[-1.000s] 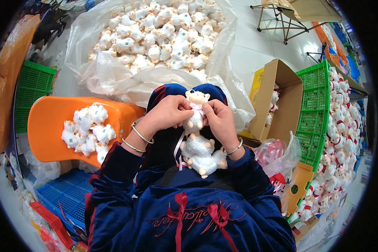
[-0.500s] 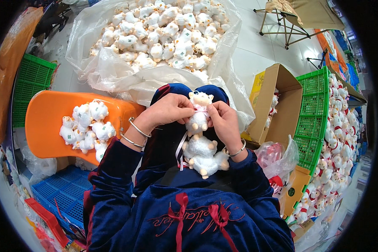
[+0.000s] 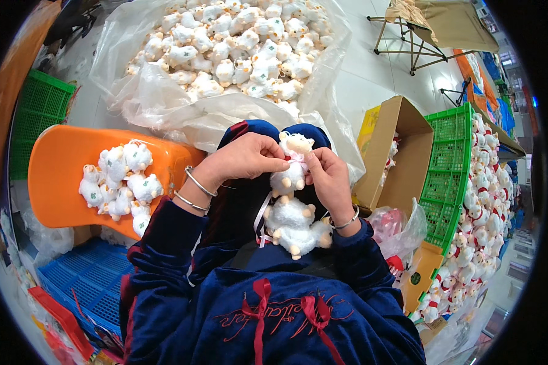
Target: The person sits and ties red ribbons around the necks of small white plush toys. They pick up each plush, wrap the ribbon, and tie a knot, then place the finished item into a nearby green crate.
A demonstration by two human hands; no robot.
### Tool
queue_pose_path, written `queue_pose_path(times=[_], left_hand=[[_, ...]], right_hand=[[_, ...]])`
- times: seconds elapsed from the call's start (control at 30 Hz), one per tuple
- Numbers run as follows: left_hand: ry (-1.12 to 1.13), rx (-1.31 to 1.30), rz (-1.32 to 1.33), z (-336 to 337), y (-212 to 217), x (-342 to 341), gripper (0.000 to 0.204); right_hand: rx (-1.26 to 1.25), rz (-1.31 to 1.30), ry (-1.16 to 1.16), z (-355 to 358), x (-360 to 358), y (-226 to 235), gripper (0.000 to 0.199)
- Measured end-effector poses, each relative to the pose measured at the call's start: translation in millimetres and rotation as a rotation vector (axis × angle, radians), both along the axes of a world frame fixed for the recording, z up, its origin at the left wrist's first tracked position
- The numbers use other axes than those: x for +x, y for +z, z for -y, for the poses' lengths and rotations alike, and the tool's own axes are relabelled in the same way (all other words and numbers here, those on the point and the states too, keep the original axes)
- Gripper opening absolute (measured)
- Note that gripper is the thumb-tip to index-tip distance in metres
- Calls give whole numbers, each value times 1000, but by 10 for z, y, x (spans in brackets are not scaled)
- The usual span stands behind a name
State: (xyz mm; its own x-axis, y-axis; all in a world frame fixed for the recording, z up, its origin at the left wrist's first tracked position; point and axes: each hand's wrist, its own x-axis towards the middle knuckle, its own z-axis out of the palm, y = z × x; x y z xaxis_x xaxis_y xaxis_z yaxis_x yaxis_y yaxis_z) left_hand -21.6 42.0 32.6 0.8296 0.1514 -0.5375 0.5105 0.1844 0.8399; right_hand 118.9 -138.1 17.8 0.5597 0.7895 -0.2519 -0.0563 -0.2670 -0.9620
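A small white plush toy animal (image 3: 289, 179) with a cream head sits upright between my knees, facing up. A thin pink ribbon (image 3: 298, 160) lies round its neck. My left hand (image 3: 252, 159) is closed in a pinch at the neck's left side, fingertips on the ribbon. From the other side my right hand (image 3: 331, 180) pinches at the ribbon, its thumb against the toy. Exactly how the ribbon runs between the fingers is hidden. More white plush toys (image 3: 296, 229) rest in my lap just below, and a pale ribbon (image 3: 263, 214) hangs beside them.
Ahead stands a large clear plastic bag (image 3: 164, 100) full of white plush toys. An orange plastic seat (image 3: 58, 176) at left bears several toys. At right are a cardboard box (image 3: 411, 146), a green crate (image 3: 447, 176) and a heap of red-collared toys (image 3: 490, 201). A blue crate (image 3: 91, 280) sits lower left.
Both hands stay at the toy's neck, with the toy shifted slightly right. The ribbon, stretched straight across before, now looks bunched at the neck. The surroundings shift slightly with the head.
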Motion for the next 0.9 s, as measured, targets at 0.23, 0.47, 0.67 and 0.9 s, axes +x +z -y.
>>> queue_pose_path(times=[0.23,0.47,0.67,0.9], left_hand=[[25,685,235,173,-92,41,13],[144,544,228,256,-82,-1,21],[226,565,196,321,-77,38,24],[349,614,332,493,-247,-81,21]], right_hand=[[-9,4,49,-36,-12,3,18],[7,-10,40,-37,-29,2,18],[1,40,34,-43,-43,24,20],[34,197,18,-18,-79,-158,25]])
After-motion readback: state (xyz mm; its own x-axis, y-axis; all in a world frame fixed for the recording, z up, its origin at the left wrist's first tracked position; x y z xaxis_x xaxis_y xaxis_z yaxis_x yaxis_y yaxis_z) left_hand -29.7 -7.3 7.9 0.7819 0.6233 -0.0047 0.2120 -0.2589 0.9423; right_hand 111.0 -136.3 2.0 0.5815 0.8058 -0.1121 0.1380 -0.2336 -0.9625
